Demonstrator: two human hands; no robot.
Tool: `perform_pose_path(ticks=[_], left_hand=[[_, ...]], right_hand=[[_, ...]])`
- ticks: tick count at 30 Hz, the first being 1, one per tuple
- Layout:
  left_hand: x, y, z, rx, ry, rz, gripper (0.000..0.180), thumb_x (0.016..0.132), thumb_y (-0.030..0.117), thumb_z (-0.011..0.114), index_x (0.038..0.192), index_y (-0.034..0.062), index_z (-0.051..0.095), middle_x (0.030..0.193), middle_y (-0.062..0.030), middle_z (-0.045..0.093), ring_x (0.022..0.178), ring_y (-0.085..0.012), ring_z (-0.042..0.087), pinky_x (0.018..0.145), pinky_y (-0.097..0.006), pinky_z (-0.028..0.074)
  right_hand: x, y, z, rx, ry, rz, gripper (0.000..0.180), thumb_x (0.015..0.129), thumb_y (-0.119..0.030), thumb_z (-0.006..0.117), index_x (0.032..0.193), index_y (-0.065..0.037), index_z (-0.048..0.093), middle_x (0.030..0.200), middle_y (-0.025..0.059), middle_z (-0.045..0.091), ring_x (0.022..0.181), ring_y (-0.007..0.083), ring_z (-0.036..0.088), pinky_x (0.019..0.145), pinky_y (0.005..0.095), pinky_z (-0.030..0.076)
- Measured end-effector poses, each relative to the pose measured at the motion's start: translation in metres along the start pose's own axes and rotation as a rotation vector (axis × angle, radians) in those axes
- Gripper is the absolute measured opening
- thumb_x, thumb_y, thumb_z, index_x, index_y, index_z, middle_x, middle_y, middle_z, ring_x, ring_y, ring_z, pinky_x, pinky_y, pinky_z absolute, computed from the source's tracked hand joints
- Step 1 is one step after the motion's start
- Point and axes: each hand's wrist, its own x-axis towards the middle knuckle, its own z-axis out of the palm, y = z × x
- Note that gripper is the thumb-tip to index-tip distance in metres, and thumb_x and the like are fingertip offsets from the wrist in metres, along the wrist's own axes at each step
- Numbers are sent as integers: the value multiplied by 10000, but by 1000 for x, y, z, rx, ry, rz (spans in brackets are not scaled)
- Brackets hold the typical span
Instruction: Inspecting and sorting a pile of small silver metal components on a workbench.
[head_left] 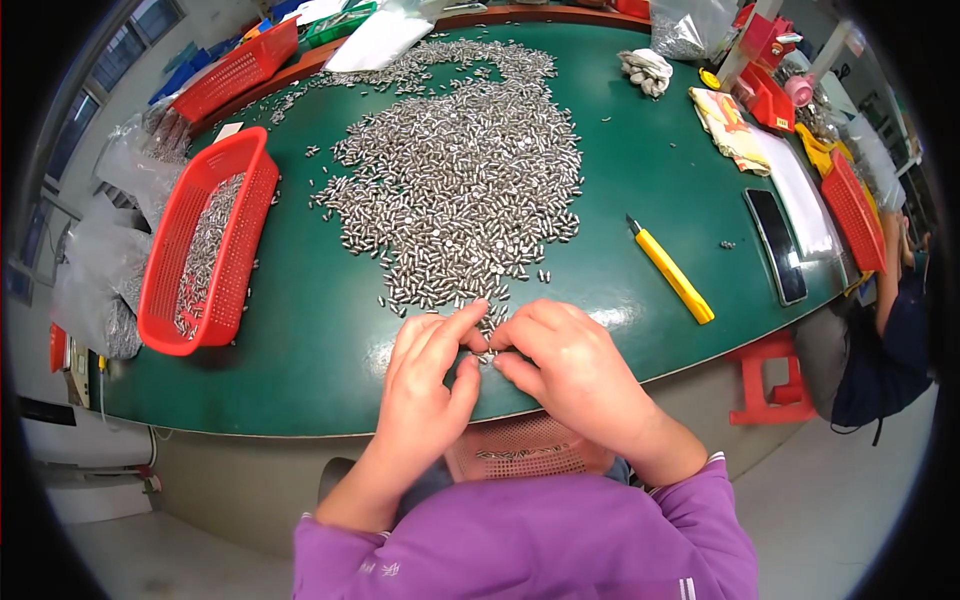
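Note:
A broad heap of small silvery bullet-shaped metal parts spreads over the green table and narrows toward me. At its near tip, close to the table's front edge, my two hands face each other with fingertips almost meeting. My left hand has its fingers curled in, the index reaching onto the parts; what lies in them is hidden. My right hand bends its thumb and index together beside a few metal parts, one at the fingertips. Below the edge, a pink perforated basket on my lap holds some parts.
A red basket with metal parts stands at left. To the right lie a yellow utility knife, a phone, a patterned cloth and white gloves. Another person sits at far right near a red stool.

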Motion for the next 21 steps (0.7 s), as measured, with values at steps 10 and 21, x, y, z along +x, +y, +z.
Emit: perform_pose_path(ticks=[10,21], left_hand=[[-1,1,1,38,38,-15,555,779,-95,665,1320,25,620,951,-65,671,961,-236,587,902,-372,490],[-10,6,2,213,102,5,558,777,-63,710,1319,32,617,898,-54,631,921,-246,567,883,-384,474]], right_hand=[[3,-4,3,-46,28,-49,164,819,-52,718,962,-42,638,889,102,581,833,314,589,743,429,503],[1,-1,3,-30,45,-88,160,819,-41,712,964,-45,647,901,94,584,821,295,583,735,413,502]])
